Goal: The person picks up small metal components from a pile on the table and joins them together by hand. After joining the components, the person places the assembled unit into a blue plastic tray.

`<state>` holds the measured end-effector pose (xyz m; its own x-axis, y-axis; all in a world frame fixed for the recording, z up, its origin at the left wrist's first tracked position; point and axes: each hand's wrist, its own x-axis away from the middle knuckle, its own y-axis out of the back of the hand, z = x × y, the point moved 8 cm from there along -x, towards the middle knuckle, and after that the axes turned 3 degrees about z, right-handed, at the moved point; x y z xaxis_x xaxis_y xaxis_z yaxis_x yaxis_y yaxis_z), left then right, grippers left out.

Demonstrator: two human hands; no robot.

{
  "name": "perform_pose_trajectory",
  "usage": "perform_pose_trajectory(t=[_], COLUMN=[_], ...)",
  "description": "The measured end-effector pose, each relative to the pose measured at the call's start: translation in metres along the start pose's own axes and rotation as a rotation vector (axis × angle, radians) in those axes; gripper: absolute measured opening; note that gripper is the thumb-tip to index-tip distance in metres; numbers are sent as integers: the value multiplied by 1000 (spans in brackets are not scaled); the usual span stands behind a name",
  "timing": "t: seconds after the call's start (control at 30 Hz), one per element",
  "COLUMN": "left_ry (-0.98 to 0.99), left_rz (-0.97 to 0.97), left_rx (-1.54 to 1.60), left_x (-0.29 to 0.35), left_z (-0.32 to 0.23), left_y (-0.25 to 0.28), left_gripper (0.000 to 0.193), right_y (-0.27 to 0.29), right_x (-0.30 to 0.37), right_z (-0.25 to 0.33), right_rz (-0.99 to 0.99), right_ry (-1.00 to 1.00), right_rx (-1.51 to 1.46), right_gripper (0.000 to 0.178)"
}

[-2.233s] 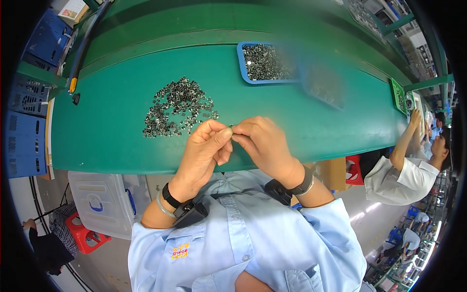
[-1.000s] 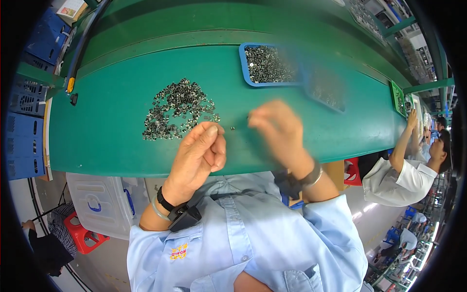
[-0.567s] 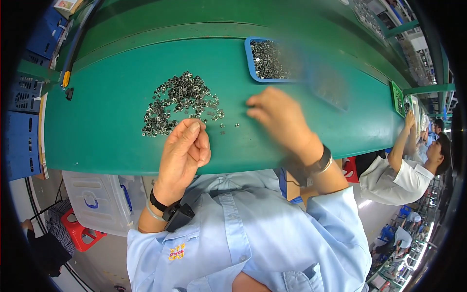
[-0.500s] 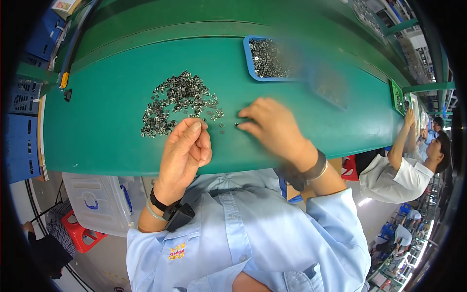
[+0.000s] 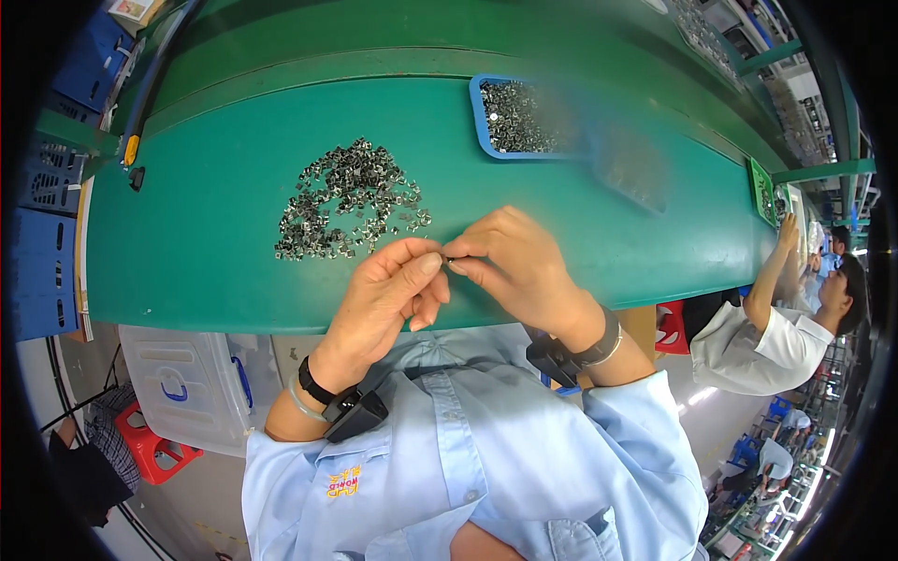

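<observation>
My left hand (image 5: 398, 288) and my right hand (image 5: 516, 266) meet fingertip to fingertip over the near part of the green table. Between them is a tiny dark part (image 5: 450, 261), pinched by thumb and forefinger on both sides; the fingers hide most of it, so I cannot tell whether it is one piece or two. Just beyond my left hand lies a loose pile of small black-and-silver metal parts (image 5: 360, 182), with a few strays at its right edge. A blue tray (image 5: 481, 126) filled with similar small parts stands farther back, right of the pile.
A blurred smear covers the tray's right side. The green tabletop (image 5: 206, 234) ends close to my body. At the far right, a co-worker (image 5: 776, 332) reaches toward a green tray (image 5: 761, 192). A clear lidded box (image 5: 182, 383) and a red stool (image 5: 154, 444) stand below at left.
My right hand has moved from picking at the table near a small part to meet my left hand's fingertips. My left hand has shifted right and slightly nearer, away from the pile.
</observation>
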<state>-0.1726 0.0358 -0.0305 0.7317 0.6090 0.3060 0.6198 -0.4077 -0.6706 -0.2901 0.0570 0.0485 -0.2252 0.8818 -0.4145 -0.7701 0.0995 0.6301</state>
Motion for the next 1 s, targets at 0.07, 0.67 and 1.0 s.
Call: perform_pose_trajectory(t=[0.07,0.67,1.0], left_ry=[-3,-19,-59], left_rz=[30,-5,121], left_rx=[2,-1,34], left_x=[-2,-4,-7], left_z=[1,2,6], left_y=[-3,-11,-16], left_gripper=[18,14,14], right_y=[0,5,5], right_x=[3,17,23], right_z=[0,1,0], right_rz=[-24,-135,-136], right_ry=[3,-57,-130], right_rx=[2,-12,-168], right_gripper=[25,22,19])
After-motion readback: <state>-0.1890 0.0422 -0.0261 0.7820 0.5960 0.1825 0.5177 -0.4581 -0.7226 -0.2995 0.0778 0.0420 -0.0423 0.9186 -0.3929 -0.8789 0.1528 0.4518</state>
